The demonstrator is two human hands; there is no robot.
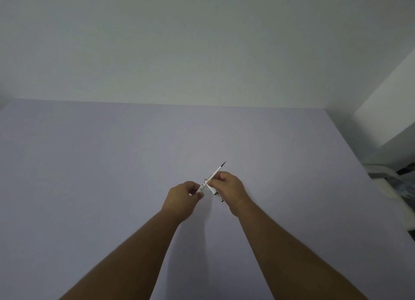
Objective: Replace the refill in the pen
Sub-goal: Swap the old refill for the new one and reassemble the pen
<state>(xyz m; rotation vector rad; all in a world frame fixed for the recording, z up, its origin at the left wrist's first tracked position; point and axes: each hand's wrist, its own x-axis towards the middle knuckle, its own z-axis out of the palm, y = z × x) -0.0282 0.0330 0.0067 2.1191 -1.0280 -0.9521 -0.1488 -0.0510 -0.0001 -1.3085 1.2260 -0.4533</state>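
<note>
A thin white refill [215,172] with a dark tip points up and to the right, above the lilac table [112,165]. My left hand [183,200] pinches its lower end. My right hand [226,191] grips it at the middle. Under my right hand, white pen parts [215,191] with a dark end show; I cannot tell whether they lie on the table or sit in the hand.
A pale wall rises behind the table's far edge. At the right, beyond the table edge, stand a white block [386,111] and some cluttered white and dark items [397,183].
</note>
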